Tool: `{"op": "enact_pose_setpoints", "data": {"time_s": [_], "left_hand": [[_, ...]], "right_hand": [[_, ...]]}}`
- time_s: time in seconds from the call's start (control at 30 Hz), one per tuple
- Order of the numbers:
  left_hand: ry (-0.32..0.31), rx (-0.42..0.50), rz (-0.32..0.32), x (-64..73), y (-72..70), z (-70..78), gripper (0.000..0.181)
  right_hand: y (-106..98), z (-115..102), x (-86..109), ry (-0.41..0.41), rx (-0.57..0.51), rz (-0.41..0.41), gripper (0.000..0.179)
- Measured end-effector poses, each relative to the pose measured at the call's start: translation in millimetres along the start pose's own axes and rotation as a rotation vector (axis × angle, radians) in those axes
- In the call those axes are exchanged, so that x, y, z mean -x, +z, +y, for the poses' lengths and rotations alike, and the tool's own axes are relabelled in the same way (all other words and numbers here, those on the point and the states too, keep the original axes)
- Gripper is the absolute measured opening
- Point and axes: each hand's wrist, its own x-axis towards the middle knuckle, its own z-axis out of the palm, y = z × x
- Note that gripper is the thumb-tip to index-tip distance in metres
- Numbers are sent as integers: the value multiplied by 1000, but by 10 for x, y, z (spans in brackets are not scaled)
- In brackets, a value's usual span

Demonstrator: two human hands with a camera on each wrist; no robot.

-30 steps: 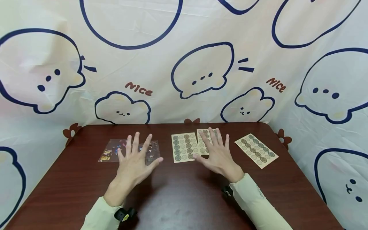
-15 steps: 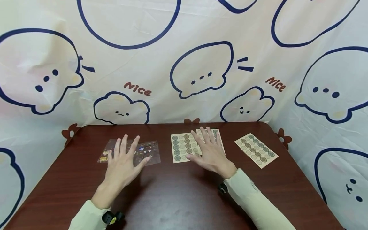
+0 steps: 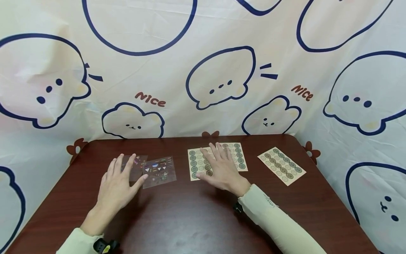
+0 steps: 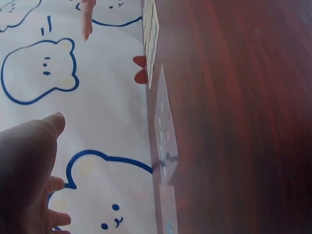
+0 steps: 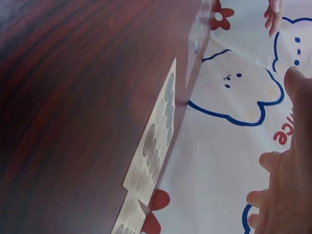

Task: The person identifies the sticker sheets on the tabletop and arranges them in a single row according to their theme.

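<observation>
My left hand (image 3: 115, 188) hovers palm down over the left side of the table, fingers spread and holding nothing. Beneath and beyond its fingertips lie two clear sticker sheets. One clear sheet (image 3: 165, 174) shows small coloured shapes; the other clear sheet (image 3: 139, 162) is partly covered by the hand. My right hand (image 3: 224, 173), also spread and holding nothing, hangs above two cream sheets of round stickers. The left cream sheet (image 3: 193, 165) and the middle cream sheet (image 3: 239, 158) are both partly hidden by it. Both wrist views show the hands raised above the tabletop.
A third cream sheet of round stickers (image 3: 281, 165) lies angled on the right of the brown table (image 3: 190, 218). A white cloth (image 3: 177, 77) with blue cartoon outlines stands as a wall behind and along the sides.
Both hands have drifted left and slightly toward me, the left one farther. More of the right-hand clear sheet and of the middle cream sheet now shows. The sheets have stayed in place.
</observation>
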Motion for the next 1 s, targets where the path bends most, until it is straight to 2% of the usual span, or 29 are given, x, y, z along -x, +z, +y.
{"op": "enact_pose_setpoints", "data": {"time_s": [0.23,0.43,0.73,1.0], "left_hand": [[0,9,-15,32,11,-162,87],[-15,9,-33,25,25,-280,88],[-29,1,-49,24,-6,-470,90],[-35,11,-100,21,-7,-652,90]], "right_hand": [[70,-79,-71,-18,28,-16,88],[105,-161,-153,-55,-30,-47,86],[144,-266,-259,-90,-61,-105,89],[154,-362,-301,-146,-103,-116,85]]}}
